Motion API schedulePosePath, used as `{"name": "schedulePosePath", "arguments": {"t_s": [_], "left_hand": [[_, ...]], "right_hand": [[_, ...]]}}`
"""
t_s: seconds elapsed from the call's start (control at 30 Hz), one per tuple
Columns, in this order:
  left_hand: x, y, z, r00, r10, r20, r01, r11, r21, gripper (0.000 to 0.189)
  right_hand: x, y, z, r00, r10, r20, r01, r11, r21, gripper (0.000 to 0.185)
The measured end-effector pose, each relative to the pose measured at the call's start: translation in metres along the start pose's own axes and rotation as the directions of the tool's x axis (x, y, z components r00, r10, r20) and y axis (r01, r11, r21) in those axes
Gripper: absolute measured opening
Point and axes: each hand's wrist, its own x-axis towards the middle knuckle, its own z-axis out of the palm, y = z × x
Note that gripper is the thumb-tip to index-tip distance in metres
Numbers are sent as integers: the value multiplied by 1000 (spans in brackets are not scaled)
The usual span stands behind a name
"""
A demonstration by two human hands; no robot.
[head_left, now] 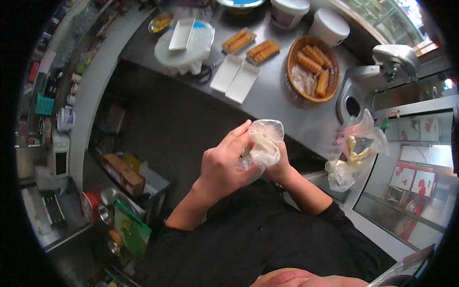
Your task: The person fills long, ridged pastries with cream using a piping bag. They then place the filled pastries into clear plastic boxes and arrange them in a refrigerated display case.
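Note:
A crumpled clear plastic bag (266, 143) is bunched between my two hands, in front of my chest and off the steel counter's near edge. Its lower part is covered by the fingers, so what it contains is hard to tell. My left hand (224, 161) presses against the bag's left side with the fingers stretched upward. Partly behind the bag, my right hand (279, 168) supports it from the right. Beyond them on the counter (276, 104) lie two white trays (235, 77) side by side. Two packs of golden rolls (263, 51) rest just behind these.
A wicker basket (289, 68) holds several golden rolls. Scissors (205, 73) lie beside a covered round container (183, 53) topped with a white tray (182, 34). White lidded buckets (328, 27) stand at the back. A scale-like metal appliance (358, 86) and plastic bags (344, 172) occupy the right end.

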Motion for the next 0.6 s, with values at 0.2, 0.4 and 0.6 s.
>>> {"name": "schedulePosePath", "arguments": {"t_s": [0.2,0.4,0.6], "left_hand": [[74,-6,-66,983,137,122,-128,989,-75,56],[125,5,-73,851,424,310,-458,888,43,25],[148,0,-52,729,653,205,-651,754,-86,18]], "right_hand": [[67,-47,-1,979,-153,133,187,933,-307,20],[95,-81,0,980,-194,-33,158,876,-455,25],[134,-52,-12,938,-345,-12,284,790,-543,18]]}}
